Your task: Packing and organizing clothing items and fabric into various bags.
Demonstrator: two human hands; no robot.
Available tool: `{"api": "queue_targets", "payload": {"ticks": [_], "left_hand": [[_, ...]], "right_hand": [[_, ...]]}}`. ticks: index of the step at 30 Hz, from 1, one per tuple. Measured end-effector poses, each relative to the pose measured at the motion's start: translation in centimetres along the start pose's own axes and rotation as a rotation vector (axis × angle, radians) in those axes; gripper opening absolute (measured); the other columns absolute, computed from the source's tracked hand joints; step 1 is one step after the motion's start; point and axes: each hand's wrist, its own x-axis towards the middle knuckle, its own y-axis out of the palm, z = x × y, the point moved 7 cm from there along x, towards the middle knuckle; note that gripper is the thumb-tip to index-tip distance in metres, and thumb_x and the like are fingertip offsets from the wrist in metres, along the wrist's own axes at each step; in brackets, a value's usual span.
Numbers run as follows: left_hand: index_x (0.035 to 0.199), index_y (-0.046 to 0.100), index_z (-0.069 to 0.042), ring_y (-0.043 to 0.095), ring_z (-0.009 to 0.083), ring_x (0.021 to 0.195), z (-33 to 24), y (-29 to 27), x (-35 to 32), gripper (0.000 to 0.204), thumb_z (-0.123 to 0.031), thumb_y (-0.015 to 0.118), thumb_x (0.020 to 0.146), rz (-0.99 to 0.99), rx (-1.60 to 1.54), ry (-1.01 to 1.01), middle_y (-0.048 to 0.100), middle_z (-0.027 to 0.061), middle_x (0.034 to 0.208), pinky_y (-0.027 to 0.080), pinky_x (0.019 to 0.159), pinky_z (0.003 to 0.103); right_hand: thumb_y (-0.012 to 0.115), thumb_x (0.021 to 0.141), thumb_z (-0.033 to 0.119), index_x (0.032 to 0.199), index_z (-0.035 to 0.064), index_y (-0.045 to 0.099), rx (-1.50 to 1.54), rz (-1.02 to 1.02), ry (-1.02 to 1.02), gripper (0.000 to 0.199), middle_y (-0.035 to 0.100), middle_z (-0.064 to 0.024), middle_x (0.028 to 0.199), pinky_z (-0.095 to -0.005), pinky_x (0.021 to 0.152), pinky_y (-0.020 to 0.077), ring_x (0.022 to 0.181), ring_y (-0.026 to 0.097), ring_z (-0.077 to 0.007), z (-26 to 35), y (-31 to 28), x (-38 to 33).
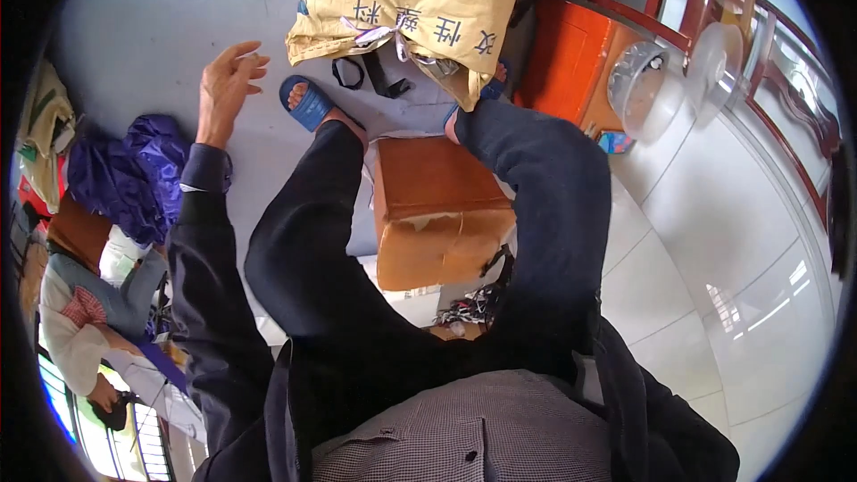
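Grey floor (134,45) on my left side, pale glossy tiles (732,241) on my right; seated view, looking down over my own knees.

- Left hand (228,85): raised over the grey floor, sleeve dark, fingers spread and loosely curled. It holds a small pale object (253,58) at the fingertips; too small for me to tell what it is. The grip is a light pinch on that object.
- Right hand: I cannot find it; hidden behind my right leg.
- Tan sack (411,4): lies on the floor beyond my feet, stitched mouth toward me, near the left hand but apart from it.
- Black straps (370,76): on the floor just beside the sack's mouth.
- Blue sandal (308,103): on my left foot, between the left hand and the sack.
- Brown box (437,210): on the floor between my legs, its top paper torn.
- Orange cabinet (567,58): beyond my right knee.
- Clear plastic lids (678,76): just beside the cabinet.
- Purple bag (134,174): crumpled at far left.
- Another person (85,321): seated lower left, pale top.
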Motion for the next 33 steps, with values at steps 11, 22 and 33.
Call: {"api": "queue_targets", "payload": {"ticks": [11,22,33], "left_hand": [[0.131,0.063,-0.005,0.068,0.0188,0.098,3.9,-5.4,-0.5,0.037,-0.025,0.053,0.101,-0.151,0.080,0.166,0.072,0.0122,0.112,0.056,0.077,0.030],[0.129,0.062,-0.002,0.071,0.0189,0.097,5.8,-5.4,-19.2,0.037,-0.026,0.056,0.101,-0.222,-0.037,0.392,0.073,0.0169,0.111,0.054,0.080,0.028],[0.126,0.064,-0.001,0.070,0.0202,0.098,-3.9,-2.9,-33.5,0.033,-0.023,0.056,0.102,-0.424,-0.141,0.665,0.073,0.0152,0.111,0.056,0.080,0.030]], "right_hand": [[0.060,0.089,0.028,0.113,0.0106,0.065,-0.072,-0.452,-0.128,0.030,0.069,-0.0174,0.111,-0.0494,0.082,0.0518,0.103,0.065,-0.0357,-7.8,-0.7,14.7],[0.060,0.089,0.028,0.113,0.0091,0.065,0.051,-0.891,-0.336,0.031,0.069,-0.0173,0.111,-0.0494,0.080,0.0521,0.101,0.066,-0.0360,-11.8,7.7,23.2],[0.061,0.089,0.027,0.113,0.0076,0.065,0.251,-1.184,-0.587,0.032,0.069,-0.0172,0.111,-0.0493,0.079,0.0524,0.099,0.066,-0.0362,-6.9,11.2,29.2]]}}
